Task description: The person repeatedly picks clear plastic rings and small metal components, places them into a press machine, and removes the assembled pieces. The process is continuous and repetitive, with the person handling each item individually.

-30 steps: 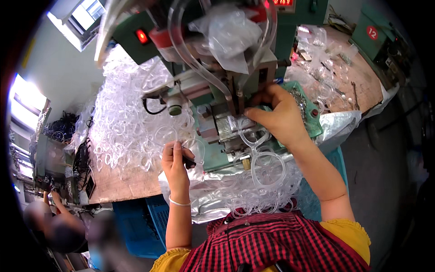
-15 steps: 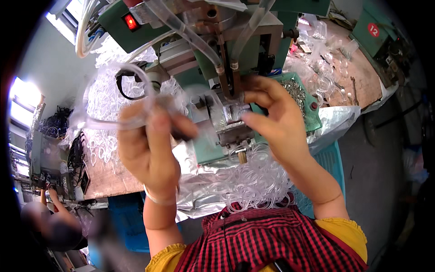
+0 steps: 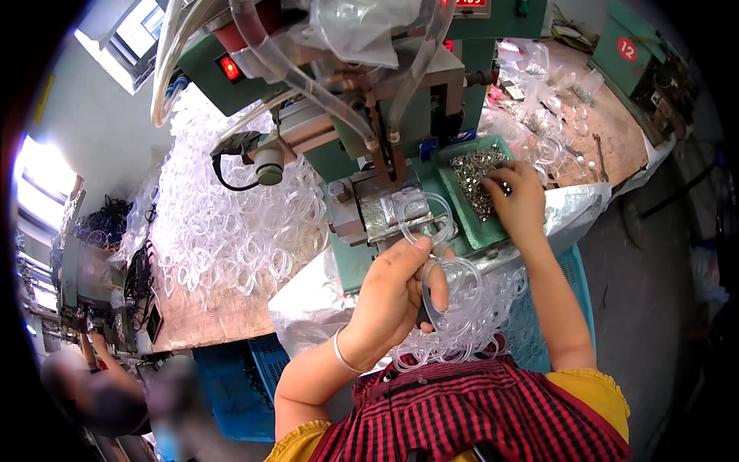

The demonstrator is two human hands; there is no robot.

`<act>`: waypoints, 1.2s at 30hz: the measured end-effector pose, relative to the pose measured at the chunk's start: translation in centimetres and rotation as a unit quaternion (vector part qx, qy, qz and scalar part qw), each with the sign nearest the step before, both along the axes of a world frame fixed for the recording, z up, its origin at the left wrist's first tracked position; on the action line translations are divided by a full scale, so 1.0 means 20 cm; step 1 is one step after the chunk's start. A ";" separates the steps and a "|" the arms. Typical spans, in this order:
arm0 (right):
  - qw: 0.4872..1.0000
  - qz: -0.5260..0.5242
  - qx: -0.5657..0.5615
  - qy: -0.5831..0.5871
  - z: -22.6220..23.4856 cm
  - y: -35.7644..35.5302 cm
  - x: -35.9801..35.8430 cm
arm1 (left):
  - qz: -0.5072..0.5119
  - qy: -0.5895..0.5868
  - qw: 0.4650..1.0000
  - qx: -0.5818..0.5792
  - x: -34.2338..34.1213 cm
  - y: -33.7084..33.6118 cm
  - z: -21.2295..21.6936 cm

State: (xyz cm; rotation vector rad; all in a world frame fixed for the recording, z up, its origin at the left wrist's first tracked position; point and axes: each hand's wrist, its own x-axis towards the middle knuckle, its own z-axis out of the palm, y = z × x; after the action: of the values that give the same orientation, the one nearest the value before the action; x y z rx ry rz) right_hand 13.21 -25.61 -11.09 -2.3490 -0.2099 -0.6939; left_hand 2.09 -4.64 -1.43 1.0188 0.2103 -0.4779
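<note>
My left hand [image 3: 389, 296] is closed on clear plastic tube rings [image 3: 456, 266], just in front of the machine's metal block [image 3: 392, 215]. One loop stands up toward the block, and another hangs by the fingers. Over at the right, my right hand [image 3: 521, 202] reaches into a green tray [image 3: 453, 181] of small shiny metal parts [image 3: 476, 171]. Its thumb and fingers are curled together at the pile; what they pinch is too small to make out. Above the block, the green machine's pointed dark tool [image 3: 385, 158] comes down between two clear hoses.
A large heap of clear rings [image 3: 231, 208] covers the table's left side; more rings [image 3: 469, 331] lie against my apron. A black-cabled cylinder [image 3: 269, 165] juts out at the machine's left. Blue baskets [image 3: 231, 385] stand below. Another person [image 3: 100, 385] works far left.
My left hand has swung right and down, bringing the clear rings in front of the block. My right hand has left the block and moved right into the tray of metal parts.
</note>
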 end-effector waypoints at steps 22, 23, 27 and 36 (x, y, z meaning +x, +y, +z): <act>0.959 0.267 -0.070 -0.056 0.18 0.18 -0.06 | 0.282 -0.269 0.808 0.441 -0.29 0.58 -0.22; 0.964 0.263 -0.012 -0.045 0.18 0.18 -0.05 | 0.186 -0.367 0.725 0.552 -0.30 0.50 -0.27; 0.957 0.147 0.238 0.073 0.18 0.15 -0.08 | -0.030 -0.614 0.536 0.578 -0.18 0.07 -0.41; 0.925 0.077 0.358 0.101 0.04 -0.13 -0.23 | -0.160 -0.396 0.364 0.828 0.28 -0.35 -0.38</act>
State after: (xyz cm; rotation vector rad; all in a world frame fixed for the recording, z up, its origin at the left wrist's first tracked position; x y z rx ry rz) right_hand 8.55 -28.14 -10.35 -1.6598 -0.0328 -0.3586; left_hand 7.77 -11.69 -8.99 3.2577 -0.6218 0.1897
